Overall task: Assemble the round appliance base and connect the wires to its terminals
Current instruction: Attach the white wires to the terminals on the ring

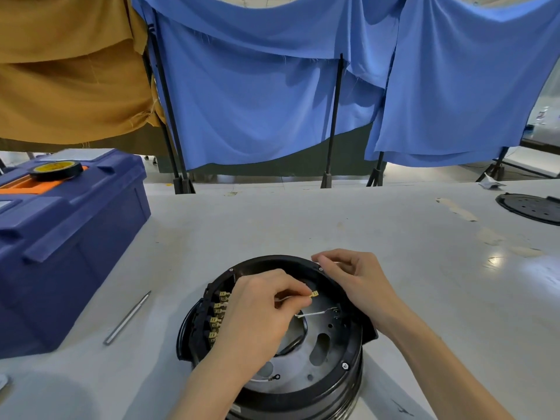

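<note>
The round black appliance base (348, 386) stands upside down at the table's near edge, its grey metal plate (327, 353) showing inside. Along its left inner rim runs a row of brass terminals (218, 313). My left hand (260, 316) is over the base and pinches a white wire just behind its brass connector (314, 294). A second white wire (315, 313) lies across the plate towards a small fitting. My right hand (354, 277) rests on the far right rim with fingers curled, pinching what looks like a thin white wire end.
A blue toolbox (69, 237) with an orange handle and a roll of black tape (57, 169) on its lid stands at left. A metal pen-like tool (127, 318) lies beside it. A black round cover plate (530, 207) lies at far right. Blue and mustard cloths hang behind.
</note>
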Demonstrator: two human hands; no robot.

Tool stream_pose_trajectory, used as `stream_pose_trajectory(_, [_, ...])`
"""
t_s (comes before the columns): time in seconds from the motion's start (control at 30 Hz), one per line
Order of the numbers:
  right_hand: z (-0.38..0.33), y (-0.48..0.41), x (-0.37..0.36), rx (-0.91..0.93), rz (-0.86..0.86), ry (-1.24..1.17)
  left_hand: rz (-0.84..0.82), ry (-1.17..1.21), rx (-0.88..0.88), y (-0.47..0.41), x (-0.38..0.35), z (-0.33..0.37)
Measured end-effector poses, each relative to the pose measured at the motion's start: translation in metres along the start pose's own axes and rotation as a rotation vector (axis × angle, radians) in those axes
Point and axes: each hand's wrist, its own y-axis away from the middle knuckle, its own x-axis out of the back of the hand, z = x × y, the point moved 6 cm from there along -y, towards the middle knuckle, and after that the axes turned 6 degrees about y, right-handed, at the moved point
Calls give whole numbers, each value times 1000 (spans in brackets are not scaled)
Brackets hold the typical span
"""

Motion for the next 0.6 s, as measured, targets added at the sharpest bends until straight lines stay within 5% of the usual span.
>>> stream_pose_trajectory(0.6, [25,-2,-4,-75,16,-101,-228,-289,51,2,-33,8])
